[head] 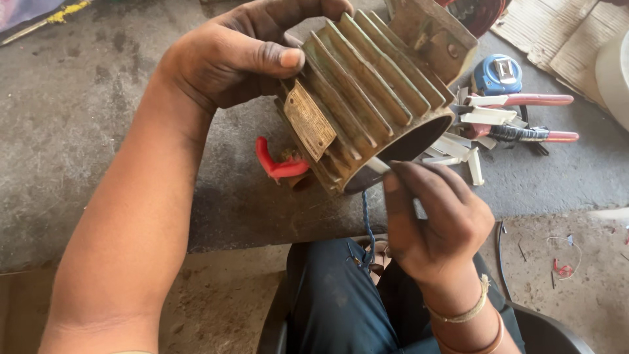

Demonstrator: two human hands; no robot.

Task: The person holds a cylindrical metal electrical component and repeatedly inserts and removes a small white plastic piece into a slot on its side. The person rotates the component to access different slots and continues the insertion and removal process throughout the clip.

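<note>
Bright daylight seems to fall from the upper right, washing out the pale round object (616, 69) at the frame's edge. The left hand (246, 52) and forearm throw soft shadow over the concrete floor (78, 111) below. Focus is sharp at the centre; the far corners look slightly stretched and smeared.

The finned motor housing (367, 98) runs off the top edge (its bore's inside lies in shadow).
</note>
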